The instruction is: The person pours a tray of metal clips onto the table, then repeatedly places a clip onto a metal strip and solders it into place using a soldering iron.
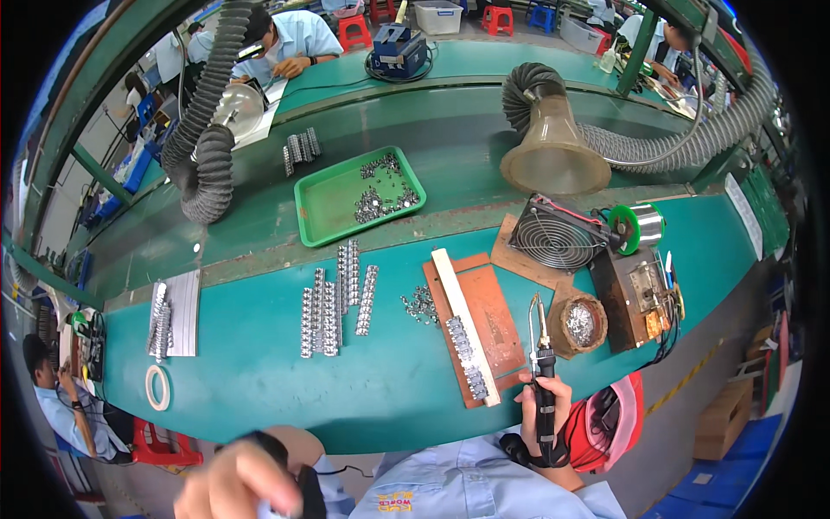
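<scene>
My right hand (551, 405) is wrapped round the black handle of a soldering iron (545, 372), its metal tip pointing up and away from me. Left of it, a pale wooden strip (465, 324) lies on a reddish-brown board (494, 320). A row of small metal parts (467, 356) sits along the near half of that strip. My left hand (242, 484) is raised close to the camera at the lower left, off the table; its fingers are blurred. Loose small metal parts (421, 304) lie left of the board, and several metal strips of parts (333, 303) lie farther left.
A green tray (313, 227) of metal parts stands beyond the strips. On the right are a fan (558, 235), a solder spool (638, 227), a cup of solder scraps (579, 324) and a soldering station (627, 303). A fume hood (553, 147) hangs above. A tape ring (157, 387) lies left.
</scene>
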Action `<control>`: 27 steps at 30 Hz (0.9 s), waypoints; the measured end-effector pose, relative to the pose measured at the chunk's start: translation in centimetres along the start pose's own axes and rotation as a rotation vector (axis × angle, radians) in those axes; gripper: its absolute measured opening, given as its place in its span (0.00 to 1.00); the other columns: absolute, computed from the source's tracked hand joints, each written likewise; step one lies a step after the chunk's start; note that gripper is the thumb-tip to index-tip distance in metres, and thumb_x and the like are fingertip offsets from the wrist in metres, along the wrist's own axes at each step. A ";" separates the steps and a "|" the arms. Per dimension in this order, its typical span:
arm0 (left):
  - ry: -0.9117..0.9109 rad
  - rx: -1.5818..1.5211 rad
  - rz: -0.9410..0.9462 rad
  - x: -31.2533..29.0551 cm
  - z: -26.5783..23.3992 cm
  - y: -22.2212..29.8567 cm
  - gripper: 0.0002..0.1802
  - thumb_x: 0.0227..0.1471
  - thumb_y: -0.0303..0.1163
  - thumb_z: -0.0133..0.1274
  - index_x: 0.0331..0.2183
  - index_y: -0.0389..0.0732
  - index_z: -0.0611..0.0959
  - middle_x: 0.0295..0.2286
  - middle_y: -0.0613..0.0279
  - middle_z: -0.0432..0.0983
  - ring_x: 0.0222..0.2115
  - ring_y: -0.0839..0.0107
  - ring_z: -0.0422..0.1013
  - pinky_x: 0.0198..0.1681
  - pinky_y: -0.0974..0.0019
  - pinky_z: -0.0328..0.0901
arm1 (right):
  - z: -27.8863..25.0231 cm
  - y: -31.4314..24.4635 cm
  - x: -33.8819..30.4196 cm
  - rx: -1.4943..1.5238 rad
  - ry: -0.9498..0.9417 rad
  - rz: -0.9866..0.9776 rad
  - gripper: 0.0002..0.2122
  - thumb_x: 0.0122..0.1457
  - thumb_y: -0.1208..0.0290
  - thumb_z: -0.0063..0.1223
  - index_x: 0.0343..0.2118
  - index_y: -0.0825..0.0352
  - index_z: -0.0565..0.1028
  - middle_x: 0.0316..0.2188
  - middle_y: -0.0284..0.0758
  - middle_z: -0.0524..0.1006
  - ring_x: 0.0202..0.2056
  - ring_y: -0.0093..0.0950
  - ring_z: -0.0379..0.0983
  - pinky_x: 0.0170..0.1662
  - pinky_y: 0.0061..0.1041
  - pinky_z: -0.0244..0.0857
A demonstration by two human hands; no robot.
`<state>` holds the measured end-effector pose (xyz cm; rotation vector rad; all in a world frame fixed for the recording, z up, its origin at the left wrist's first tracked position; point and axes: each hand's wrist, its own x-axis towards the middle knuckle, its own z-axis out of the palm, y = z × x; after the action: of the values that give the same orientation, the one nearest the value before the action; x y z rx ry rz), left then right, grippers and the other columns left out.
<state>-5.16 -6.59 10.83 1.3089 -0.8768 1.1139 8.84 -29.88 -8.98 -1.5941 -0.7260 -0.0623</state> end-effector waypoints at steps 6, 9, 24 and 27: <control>0.176 0.693 -1.139 -2.7 -14.5 -11.2 0.19 0.51 0.38 0.47 0.38 0.31 0.74 0.38 0.60 0.72 0.39 0.72 0.66 0.43 0.71 0.60 | -0.4 0.2 0.0 -0.010 0.025 -0.045 0.14 0.50 0.85 0.45 0.39 0.67 0.61 0.31 0.43 0.72 0.22 0.21 0.67 0.25 0.19 0.63; 0.172 1.235 -1.506 -9.1 -24.1 -13.7 0.21 0.49 0.41 0.51 0.37 0.30 0.74 0.33 0.58 0.73 0.29 0.71 0.72 0.33 0.66 0.67 | 0.2 -0.5 0.2 -0.025 -0.014 -0.110 0.14 0.49 0.86 0.45 0.38 0.67 0.62 0.29 0.43 0.73 0.20 0.22 0.67 0.23 0.19 0.63; 0.458 0.663 -1.423 -5.6 -23.0 -12.8 0.10 0.47 0.26 0.52 0.26 0.40 0.66 0.24 0.63 0.69 0.23 0.74 0.70 0.23 0.72 0.70 | 0.0 0.0 0.3 -0.092 0.031 -0.109 0.14 0.49 0.85 0.46 0.38 0.67 0.63 0.29 0.41 0.74 0.19 0.21 0.67 0.23 0.19 0.63; 0.466 0.680 -1.400 -5.7 -23.7 -9.7 0.09 0.48 0.26 0.52 0.27 0.40 0.66 0.24 0.63 0.69 0.24 0.75 0.70 0.23 0.72 0.70 | 0.2 0.0 0.2 -0.067 0.043 -0.095 0.14 0.47 0.86 0.47 0.38 0.68 0.64 0.28 0.42 0.74 0.20 0.24 0.69 0.24 0.20 0.64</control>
<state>0.12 16.87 0.32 1.6052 0.8233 0.4632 8.93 -29.60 -8.90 -1.6165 -0.7728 -0.1912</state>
